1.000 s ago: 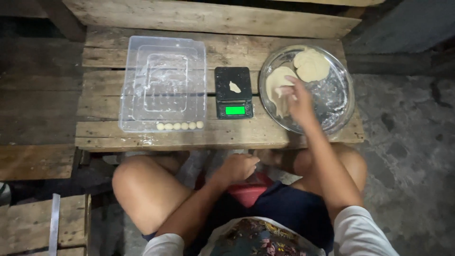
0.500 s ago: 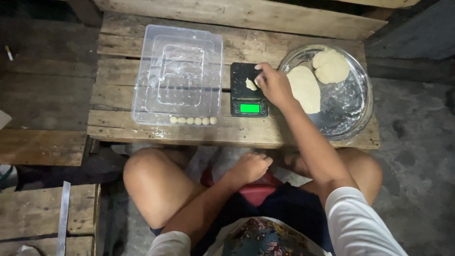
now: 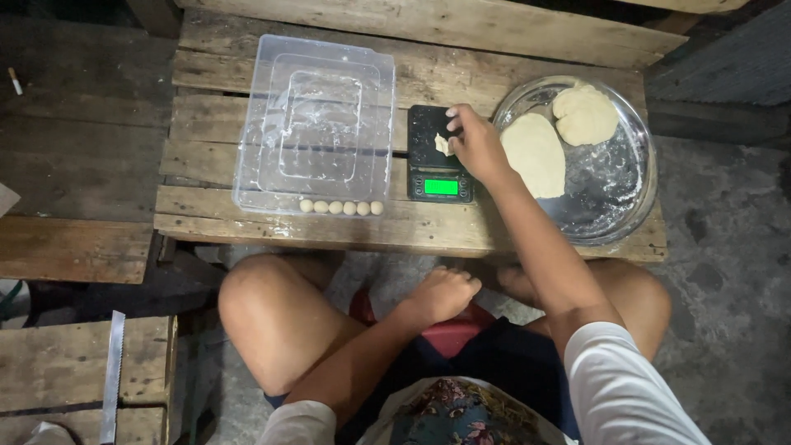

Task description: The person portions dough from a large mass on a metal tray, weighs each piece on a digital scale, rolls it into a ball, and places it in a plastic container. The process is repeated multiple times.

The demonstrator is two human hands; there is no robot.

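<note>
Head view, looking down on a low slatted wooden worktop. My right hand reaches over a small black digital scale with a lit green display; its grip is half closed, with the fingertips pinched loosely about a small piece of dough that sits on the scale's platform. I cannot tell whether the piece is gripped or only touched. My left hand is curled into a loose fist with nothing in it, and rests in my lap just below the worktop's near edge.

To the right of the scale, touching the worktop's right end, sits a round shallow glass dish. It holds two flattened lumps of dough — a larger oval one on the scale side and a rounder one towards the far rim; the two lie just beside each other.

To the left of the scale lies a clear rectangular plastic tray, dusted with flour. Along its near edge runs a row of six small dough balls, side by side and touching.

At lower left, well apart from the hands, a serrated knife lies on a separate wooden pallet.
</note>
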